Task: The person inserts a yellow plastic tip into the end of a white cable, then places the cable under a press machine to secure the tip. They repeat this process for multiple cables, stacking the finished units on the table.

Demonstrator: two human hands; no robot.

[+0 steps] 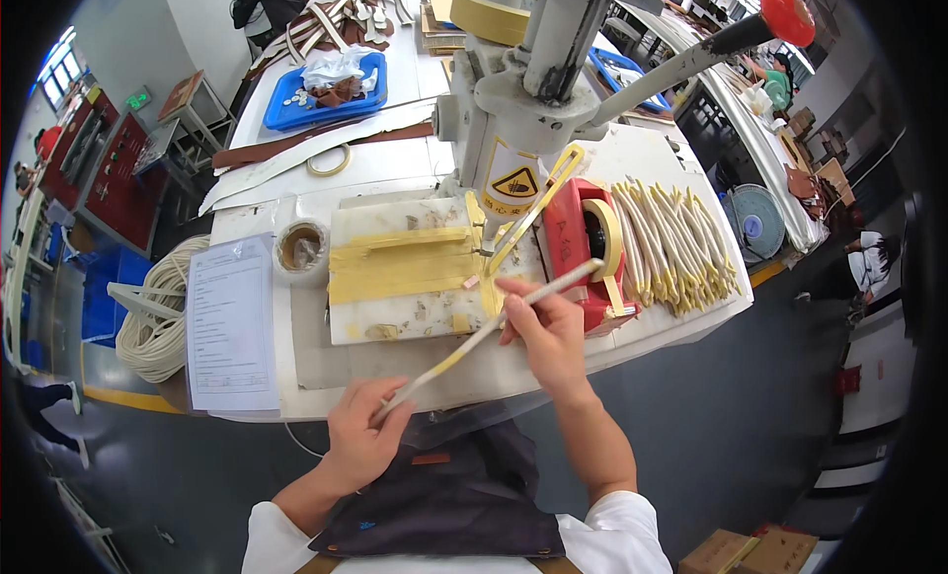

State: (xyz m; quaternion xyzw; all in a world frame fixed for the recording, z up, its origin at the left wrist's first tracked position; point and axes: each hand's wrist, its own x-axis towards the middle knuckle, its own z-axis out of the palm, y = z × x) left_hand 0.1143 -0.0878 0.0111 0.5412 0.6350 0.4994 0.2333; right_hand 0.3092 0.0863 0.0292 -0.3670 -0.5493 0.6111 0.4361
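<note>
Both of my hands hold one white cord (491, 324) slantwise in front of the bench's near edge. A band of yellow tape wraps it partway along. My left hand (363, 431) pinches its lower end, while my right hand (543, 335) grips it nearer the upper end, which sticks out past the fingers. Just beyond the hands lies a white block (395, 322) with yellow tape across it, under a grey lever press (509, 115). Right of the press, a red tape dispenser (583, 303) carries a yellow tape roll (607, 240).
Several cut cords (671, 243) with yellow ends lie at the right. A paper sheet (232, 322), a tape roll (301, 248) and coiled cord (163, 307) are at the left. Farther back stands a blue tray (281, 110). The press lever's red knob (787, 16) juts rightward.
</note>
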